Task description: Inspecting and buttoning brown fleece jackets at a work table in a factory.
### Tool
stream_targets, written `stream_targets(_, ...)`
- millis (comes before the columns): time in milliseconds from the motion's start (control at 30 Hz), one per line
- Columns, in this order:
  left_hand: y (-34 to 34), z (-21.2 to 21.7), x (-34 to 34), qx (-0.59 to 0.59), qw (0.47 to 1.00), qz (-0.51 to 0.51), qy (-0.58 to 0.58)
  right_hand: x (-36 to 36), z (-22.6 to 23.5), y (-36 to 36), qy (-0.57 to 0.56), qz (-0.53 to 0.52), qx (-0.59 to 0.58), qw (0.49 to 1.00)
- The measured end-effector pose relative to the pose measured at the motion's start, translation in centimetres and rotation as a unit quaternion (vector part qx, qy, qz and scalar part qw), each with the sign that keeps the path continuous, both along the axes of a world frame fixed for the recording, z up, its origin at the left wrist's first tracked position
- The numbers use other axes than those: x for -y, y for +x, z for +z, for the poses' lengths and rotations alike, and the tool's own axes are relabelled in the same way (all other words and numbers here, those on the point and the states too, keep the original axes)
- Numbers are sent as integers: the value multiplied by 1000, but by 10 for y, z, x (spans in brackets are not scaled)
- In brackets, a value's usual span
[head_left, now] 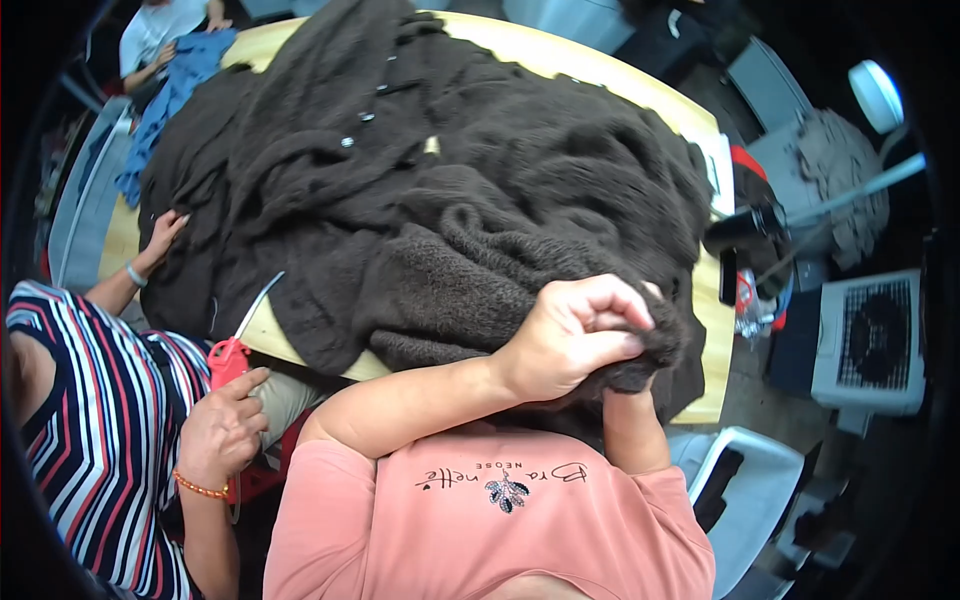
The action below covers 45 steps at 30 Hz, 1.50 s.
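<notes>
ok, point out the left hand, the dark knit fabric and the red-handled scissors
left hand (575,335): head view, back of the fist.
dark knit fabric (450,190): head view, middle of the pile.
red-handled scissors (228,358): head view, red handle, held by a co-worker.

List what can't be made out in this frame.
Head view:
- Right hand: hidden under the left hand and dark brown knit fabric.
- Left fingers: curled into the fabric, grip point hidden.
- Table: mostly covered by the fabric.
- Co-worker's scissors: handle part-hidden by their hand.
</notes>
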<state>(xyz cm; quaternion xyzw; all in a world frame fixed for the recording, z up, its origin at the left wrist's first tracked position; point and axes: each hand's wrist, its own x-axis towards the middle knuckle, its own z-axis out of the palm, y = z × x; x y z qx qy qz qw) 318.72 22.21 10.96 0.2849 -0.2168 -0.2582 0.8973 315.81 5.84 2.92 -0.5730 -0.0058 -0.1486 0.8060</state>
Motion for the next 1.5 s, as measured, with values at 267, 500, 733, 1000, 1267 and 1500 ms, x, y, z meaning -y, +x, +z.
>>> stream_targets(267,-37,45,164,98,991,-92,7,127,123,-91,-92,-364,145,915)
stream_targets(500,-24,-25,207,130,929,38,345,219,50,-96,-456,-249,41,854)
stream_targets(733,-70,-22,203,359,794,125,475,217,53,-95,-345,95,-36,933)
stream_targets(1000,-97,-37,162,439,707,283,476,171,33,-85,-335,163,51,927)
stream_targets(1267,-102,-34,122,425,700,356,451,123,38,-77,-383,206,102,894)
stream_targets(1500,-106,-28,93,459,612,404,501,114,54,-86,-398,151,190,885)
